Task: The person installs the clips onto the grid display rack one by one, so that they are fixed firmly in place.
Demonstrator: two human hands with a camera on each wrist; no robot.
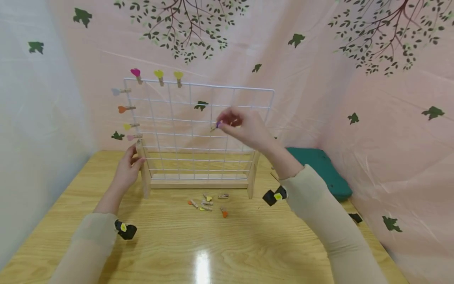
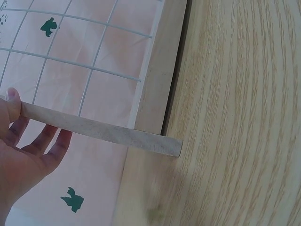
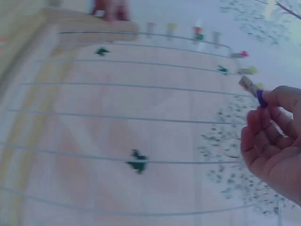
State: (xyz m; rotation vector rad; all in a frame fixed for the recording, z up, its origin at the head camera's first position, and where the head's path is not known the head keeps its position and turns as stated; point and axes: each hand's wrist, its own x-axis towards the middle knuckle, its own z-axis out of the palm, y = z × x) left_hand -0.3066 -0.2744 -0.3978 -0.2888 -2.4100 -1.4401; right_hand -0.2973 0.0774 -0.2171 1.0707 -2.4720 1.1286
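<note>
My right hand (image 1: 248, 127) pinches a small wooden clothespin (image 3: 246, 83) by its purple end, between thumb and forefinger. It is held up in front of the white wire grid (image 1: 213, 85), the bare wooden end pointing left. Low on the left, my left hand (image 1: 127, 169) grips the upright wooden leg (image 2: 103, 132) of the grid's stand, thumb on one side and fingers on the other. Heart clothespins are clipped along the grid: a magenta one (image 1: 135, 72) and two yellow ones on the top wire, several others down the left side, including an orange one (image 1: 122, 109).
Several loose heart clothespins lie on the wooden table (image 1: 170, 244) in front of the stand, among them an orange one (image 1: 225, 214). A dark green padded item (image 1: 320, 169) sits at the right. Pink cloth (image 1: 305, 98) with leaf prints hangs behind.
</note>
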